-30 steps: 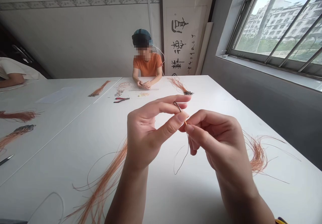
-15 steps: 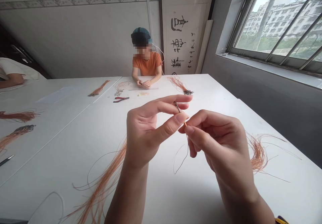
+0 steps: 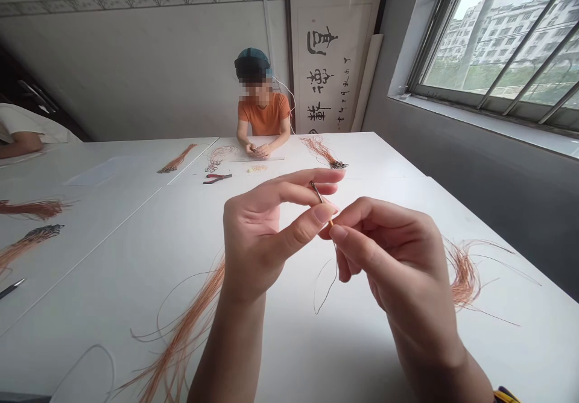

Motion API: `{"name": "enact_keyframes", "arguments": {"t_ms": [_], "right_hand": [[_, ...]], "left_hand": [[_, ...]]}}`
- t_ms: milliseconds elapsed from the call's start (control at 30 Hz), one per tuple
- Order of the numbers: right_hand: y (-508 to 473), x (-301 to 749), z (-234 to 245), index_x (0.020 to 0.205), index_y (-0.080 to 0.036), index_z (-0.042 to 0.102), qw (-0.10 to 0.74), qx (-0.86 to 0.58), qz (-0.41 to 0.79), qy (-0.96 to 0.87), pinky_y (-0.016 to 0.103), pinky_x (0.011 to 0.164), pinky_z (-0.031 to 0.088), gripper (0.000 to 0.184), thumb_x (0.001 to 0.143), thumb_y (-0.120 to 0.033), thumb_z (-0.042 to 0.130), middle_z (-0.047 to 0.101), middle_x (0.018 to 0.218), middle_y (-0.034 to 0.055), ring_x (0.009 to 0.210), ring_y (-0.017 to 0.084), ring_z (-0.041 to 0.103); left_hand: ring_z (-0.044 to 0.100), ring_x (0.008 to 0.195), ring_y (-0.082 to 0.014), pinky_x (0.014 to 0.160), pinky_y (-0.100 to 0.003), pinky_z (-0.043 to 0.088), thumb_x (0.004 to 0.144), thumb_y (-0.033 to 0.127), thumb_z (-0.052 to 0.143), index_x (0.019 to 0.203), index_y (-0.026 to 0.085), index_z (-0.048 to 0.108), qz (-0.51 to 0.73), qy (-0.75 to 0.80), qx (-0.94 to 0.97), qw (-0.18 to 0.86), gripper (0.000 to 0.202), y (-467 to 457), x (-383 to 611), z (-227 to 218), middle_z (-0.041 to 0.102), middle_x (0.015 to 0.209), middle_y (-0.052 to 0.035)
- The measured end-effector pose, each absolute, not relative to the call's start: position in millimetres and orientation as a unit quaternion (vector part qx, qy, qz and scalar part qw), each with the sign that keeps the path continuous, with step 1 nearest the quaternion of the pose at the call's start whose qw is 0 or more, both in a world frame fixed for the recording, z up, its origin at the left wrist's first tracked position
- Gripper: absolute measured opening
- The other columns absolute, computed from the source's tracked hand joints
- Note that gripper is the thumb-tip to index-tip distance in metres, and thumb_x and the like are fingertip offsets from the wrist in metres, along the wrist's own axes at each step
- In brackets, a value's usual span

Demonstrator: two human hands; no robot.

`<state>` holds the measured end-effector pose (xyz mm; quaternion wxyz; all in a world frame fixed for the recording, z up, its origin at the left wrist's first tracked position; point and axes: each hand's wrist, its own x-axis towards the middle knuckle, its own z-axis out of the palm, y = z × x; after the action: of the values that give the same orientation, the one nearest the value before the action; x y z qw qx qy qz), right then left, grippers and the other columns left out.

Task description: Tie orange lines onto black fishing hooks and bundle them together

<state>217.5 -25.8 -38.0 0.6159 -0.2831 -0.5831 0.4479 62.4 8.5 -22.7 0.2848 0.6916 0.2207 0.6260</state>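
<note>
My left hand [image 3: 266, 234] pinches a small, thin metal hook [image 3: 316, 192] between thumb and fingers, its dark rounded end pointing up and left. Close against it, my right hand [image 3: 389, 252] is closed, thumb and forefinger on a thin copper-coloured line [image 3: 335, 264] at the hook's lower end. A short orange bit [image 3: 330, 222] shows between the two thumbs. Below the fingers the line hangs in a loose loop. The fingers partly hide where hook and line meet.
Bundles of copper-coloured lines lie left [image 3: 190, 324] and right [image 3: 464, 276] of my arms. Farther off are red-handled pliers [image 3: 218, 178], a bundle with dark ends [image 3: 323, 152] and a pen [image 3: 12, 288]. Across the white table [image 3: 289, 355] sits a person in an orange shirt [image 3: 263, 113].
Both hands have shifted very slightly left, still pinching the hook and line. The hanging loop has swung a little.
</note>
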Motion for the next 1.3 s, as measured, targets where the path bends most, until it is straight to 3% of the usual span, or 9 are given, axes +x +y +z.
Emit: {"name": "enact_keyframes", "arguments": {"t_ms": [300, 567, 833, 1300], "right_hand": [[-32, 214, -34, 0.073, -0.020, 0.067, 0.626, -0.311, 0.384, -0.604, 0.022, 0.050, 0.039, 0.024, 0.096, -0.016, 0.069, 0.056, 0.057, -0.0041, 0.052, 0.008, 0.047], [-31, 214, -34, 0.073, -0.020, 0.066, 0.619, -0.315, 0.387, -0.607, 0.023, 0.049, 0.039, 0.022, 0.094, -0.019, 0.071, 0.058, 0.057, -0.0036, 0.053, 0.009, 0.048], [-30, 214, -34, 0.073, -0.019, 0.067, 0.622, -0.304, 0.395, -0.605, 0.021, 0.051, 0.041, 0.022, 0.095, -0.016, 0.070, 0.057, 0.058, -0.0042, 0.054, 0.008, 0.048], [-30, 214, -35, 0.074, -0.019, 0.067, 0.626, -0.289, 0.402, -0.603, 0.019, 0.051, 0.041, 0.024, 0.098, -0.017, 0.069, 0.055, 0.058, -0.0051, 0.054, 0.007, 0.048]], "left_hand": [[0.079, 0.104, -0.0225, 0.103, -0.046, 0.063, 0.091, 0.031, 0.082, 0.082, 0.031, 0.081, 0.632, 0.214, 0.688, 0.285, 0.010, 14, 65, -26, 0.083, 0.111, 0.0019], [0.079, 0.107, -0.0232, 0.104, -0.046, 0.062, 0.091, 0.033, 0.082, 0.081, 0.032, 0.079, 0.624, 0.210, 0.697, 0.286, 0.010, 16, 62, -28, 0.083, 0.110, 0.0019], [0.078, 0.112, -0.0200, 0.106, -0.040, 0.062, 0.093, 0.021, 0.079, 0.089, 0.031, 0.081, 0.624, 0.165, 0.703, 0.298, 0.011, 17, 62, -27, 0.083, 0.114, 0.0032], [0.079, 0.109, -0.0213, 0.101, -0.041, 0.064, 0.093, 0.021, 0.079, 0.090, 0.029, 0.080, 0.624, 0.153, 0.719, 0.265, 0.009, 20, 61, -29, 0.083, 0.115, 0.0015]]}}
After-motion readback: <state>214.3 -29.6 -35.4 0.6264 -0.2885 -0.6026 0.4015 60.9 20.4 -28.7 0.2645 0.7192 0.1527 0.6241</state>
